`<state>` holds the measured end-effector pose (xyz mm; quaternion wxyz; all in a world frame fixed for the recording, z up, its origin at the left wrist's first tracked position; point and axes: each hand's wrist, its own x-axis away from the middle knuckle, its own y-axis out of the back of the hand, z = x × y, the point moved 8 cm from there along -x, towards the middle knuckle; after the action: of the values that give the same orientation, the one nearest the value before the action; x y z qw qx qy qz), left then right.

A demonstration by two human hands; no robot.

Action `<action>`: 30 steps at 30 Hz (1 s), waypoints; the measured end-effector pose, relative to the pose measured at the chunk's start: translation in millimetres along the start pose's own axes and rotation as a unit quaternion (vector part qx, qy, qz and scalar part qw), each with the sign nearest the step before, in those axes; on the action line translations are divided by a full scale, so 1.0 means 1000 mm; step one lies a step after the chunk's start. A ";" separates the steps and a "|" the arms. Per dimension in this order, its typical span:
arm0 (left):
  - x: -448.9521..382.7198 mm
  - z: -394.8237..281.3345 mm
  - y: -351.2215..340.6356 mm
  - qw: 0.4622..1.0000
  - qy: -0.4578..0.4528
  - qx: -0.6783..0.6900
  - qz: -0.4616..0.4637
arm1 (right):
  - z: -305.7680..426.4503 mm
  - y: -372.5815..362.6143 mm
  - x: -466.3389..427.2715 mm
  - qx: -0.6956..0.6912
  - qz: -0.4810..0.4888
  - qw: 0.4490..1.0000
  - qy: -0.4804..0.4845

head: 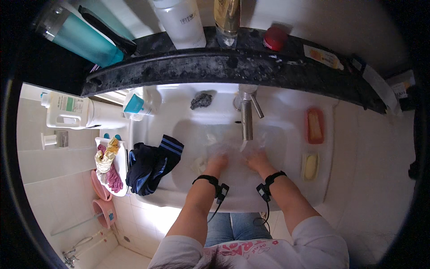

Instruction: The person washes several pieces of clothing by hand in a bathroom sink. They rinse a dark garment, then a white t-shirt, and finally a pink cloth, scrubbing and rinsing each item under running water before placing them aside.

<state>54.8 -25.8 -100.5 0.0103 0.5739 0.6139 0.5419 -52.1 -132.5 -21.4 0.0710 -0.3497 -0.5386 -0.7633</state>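
Both of my hands reach into cloudy water in a white washbasin (151,124), under a chrome tap (247,124) with water running from its spout. My left hand (218,161) is left of the stream, beside a pale cloth (200,164) lying in the water. My right hand (256,159) is just right of the stream. The fingers of both hands blur into the water, so what they hold, if anything, is hidden. A dark garment with blue stripes (153,166) lies bunched on the basin's left rim.
A pink soap dish (314,126) and a yellow soap bar (311,167) sit on the right ledge. A dark scrubbing pad (201,100) lies behind the tap's left. Bottles (181,25) stand on the black shelf (188,64). Crumpled clothes (109,164) and a white jug (67,111) are at left.
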 end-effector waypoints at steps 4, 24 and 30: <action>-0.034 0.014 -0.034 0.998 0.029 0.003 0.052 | -0.020 0.000 -0.002 -0.289 0.059 0.947 -0.128; 0.144 -0.088 0.169 0.869 -0.156 0.446 -0.145 | 0.081 0.115 0.094 -0.544 -0.368 0.745 0.117; 0.177 -0.076 0.188 0.881 -0.300 0.254 -0.263 | 0.093 0.149 0.132 -0.787 -0.258 0.560 0.028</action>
<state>76.7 5.1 166.3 0.1905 0.5092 0.8265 0.1463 -35.4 -77.1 190.2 -0.4173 -0.0919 0.2104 -0.8793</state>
